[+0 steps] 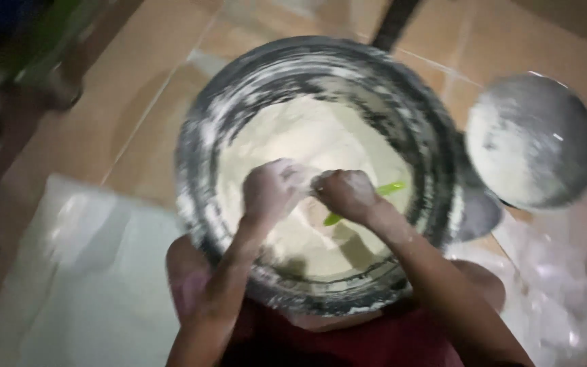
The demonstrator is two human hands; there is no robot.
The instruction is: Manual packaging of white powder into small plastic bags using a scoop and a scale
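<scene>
Head view: large round dark metal basin (202,136), flour-caked inside, sits between your knees on tan tiled floor (103,129); pale dough mass (307,143) fills its bottom. Your left hand (270,190), floured, clenched on dough clump. Your right hand (349,194) closed around slim green plastic scraper (392,187), touching left hand at basin centre. Scraper's long axis runs lower-left to upper-right, one tip pointing right toward rim. Round floured metal lid (535,139) lies right of basin, apart.
</scene>
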